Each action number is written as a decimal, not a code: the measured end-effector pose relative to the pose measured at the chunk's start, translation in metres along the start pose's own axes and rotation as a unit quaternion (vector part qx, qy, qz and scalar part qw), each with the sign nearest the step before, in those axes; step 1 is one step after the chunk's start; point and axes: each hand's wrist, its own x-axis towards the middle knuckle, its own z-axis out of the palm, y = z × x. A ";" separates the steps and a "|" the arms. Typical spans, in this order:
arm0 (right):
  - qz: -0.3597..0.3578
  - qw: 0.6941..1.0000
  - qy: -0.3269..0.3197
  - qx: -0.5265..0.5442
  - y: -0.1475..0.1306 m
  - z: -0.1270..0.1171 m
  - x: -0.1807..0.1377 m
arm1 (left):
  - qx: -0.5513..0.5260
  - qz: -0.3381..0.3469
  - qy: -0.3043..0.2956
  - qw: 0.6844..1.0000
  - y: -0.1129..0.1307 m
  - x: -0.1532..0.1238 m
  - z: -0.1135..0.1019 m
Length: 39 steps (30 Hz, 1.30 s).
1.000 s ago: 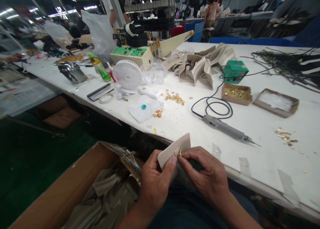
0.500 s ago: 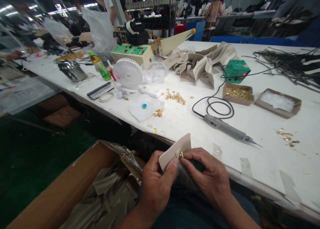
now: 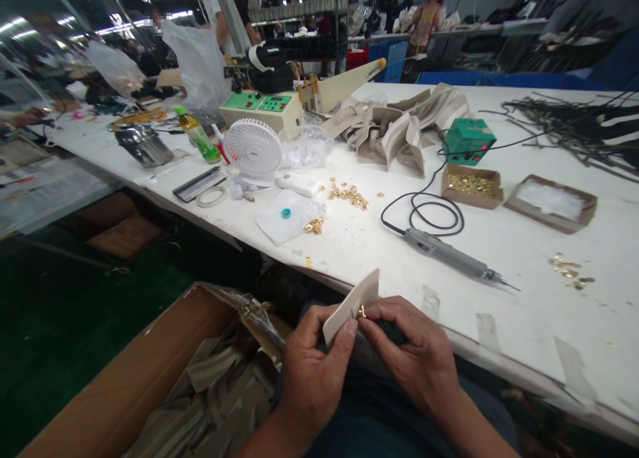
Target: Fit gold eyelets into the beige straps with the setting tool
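Note:
Between thumb and fingers, my left hand [image 3: 317,365] grips a beige flat piece [image 3: 355,301] with rounded corners, held tilted on edge just off the table's front edge. My right hand [image 3: 417,345] pinches a small gold metal fitting [image 3: 361,311] against the face of that piece. Whether the fitting passes through the piece cannot be seen. Below my left hand, an open cardboard box [image 3: 134,371] holds many beige pieces [image 3: 214,391]. A grey electric screwdriver [image 3: 449,255] lies on the white table [image 3: 359,251] beyond my right hand.
Gold fittings lie in piles [image 3: 349,195] and fill a small cardboard tray [image 3: 472,185]. Beside it are another tray [image 3: 552,205] and a green power box [image 3: 470,140] with a looped black cable. A white fan [image 3: 253,148] and a bottle [image 3: 198,135] stand farther left.
The beige piece has turned a little more edge-on, and my left hand has shifted slightly right with it. My right hand keeps its pinch on the fitting. The camera view has shifted slightly.

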 end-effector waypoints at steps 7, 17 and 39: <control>-0.018 0.999 -0.002 -0.040 -0.002 -0.001 -0.001 | 0.048 0.059 0.000 0.997 0.000 -0.003 0.002; -0.007 0.997 0.041 -0.059 0.003 0.006 -0.008 | 0.053 0.093 -0.012 0.994 -0.007 -0.010 0.007; 0.233 0.961 -0.024 0.148 -0.007 -0.017 0.002 | 0.026 0.123 -0.095 0.988 -0.009 -0.008 0.006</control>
